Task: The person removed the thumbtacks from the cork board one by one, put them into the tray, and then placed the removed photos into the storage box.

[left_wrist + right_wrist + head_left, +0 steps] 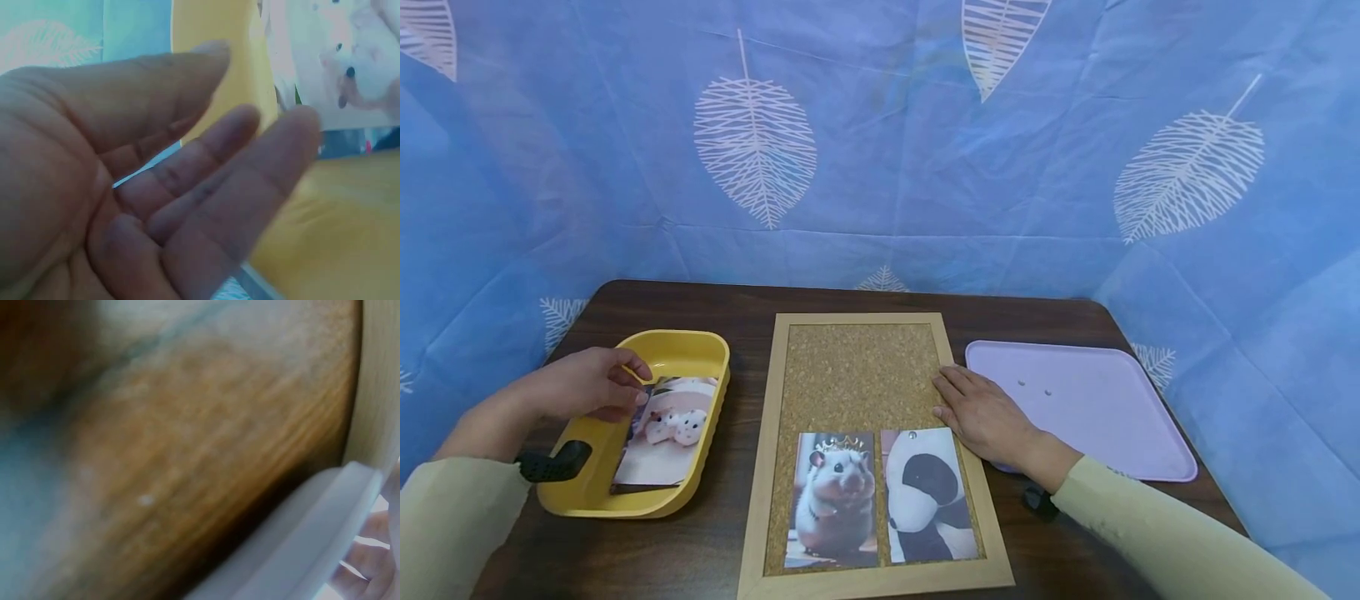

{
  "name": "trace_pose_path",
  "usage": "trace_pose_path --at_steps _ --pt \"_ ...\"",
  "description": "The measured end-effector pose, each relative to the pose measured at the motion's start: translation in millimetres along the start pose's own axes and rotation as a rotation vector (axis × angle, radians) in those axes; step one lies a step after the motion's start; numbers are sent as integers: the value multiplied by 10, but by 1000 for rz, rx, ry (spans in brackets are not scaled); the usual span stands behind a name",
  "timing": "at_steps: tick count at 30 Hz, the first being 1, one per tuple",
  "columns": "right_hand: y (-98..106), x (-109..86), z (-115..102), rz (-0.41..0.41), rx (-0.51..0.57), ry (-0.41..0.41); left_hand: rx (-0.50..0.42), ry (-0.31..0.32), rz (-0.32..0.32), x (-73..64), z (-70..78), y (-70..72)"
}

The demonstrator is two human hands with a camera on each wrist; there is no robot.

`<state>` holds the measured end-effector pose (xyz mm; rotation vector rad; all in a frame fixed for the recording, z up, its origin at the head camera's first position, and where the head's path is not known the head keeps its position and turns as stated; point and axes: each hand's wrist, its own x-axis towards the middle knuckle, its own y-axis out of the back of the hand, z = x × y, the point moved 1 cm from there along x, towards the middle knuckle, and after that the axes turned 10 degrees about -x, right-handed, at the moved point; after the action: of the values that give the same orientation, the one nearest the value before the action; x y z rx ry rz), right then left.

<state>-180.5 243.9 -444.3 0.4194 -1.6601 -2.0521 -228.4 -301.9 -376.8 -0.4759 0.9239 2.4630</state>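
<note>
My left hand (597,385) hovers over the yellow tray (715,354), near the left edge of a stack of photo prints (658,467). In the left wrist view its thumb and bent fingers (275,169) stand apart, with nothing between them. The top print shows spotted plush toys. My right hand (988,417) rests on the right side of the wood-framed cork board (861,367). Two prints lie side by side on the board's lower half: a crowned hamster photo (835,500) and a black-and-white plush photo (928,496). A pin head (912,435) shows at the top of the plush photo.
A lilac tray (1090,425) with two small pins (1034,387) lies right of the board, partly behind my right forearm. All of this stands on a dark brown table (737,467). A blue leaf-patterned cloth (910,183) hangs behind and at both sides.
</note>
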Motion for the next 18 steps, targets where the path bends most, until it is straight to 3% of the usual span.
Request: trace_pose_path --at_steps 5,9,14,18 --pt "24 16 1 6 -12 7 15 -46 127 -18 88 -77" --pt "42 24 5 -3 -11 8 124 -104 223 -88 269 -215" --pt "59 28 10 -6 -22 7 264 -213 305 -181 580 -545" --pt "72 35 17 8 -28 13 344 -341 307 -251 801 -869"
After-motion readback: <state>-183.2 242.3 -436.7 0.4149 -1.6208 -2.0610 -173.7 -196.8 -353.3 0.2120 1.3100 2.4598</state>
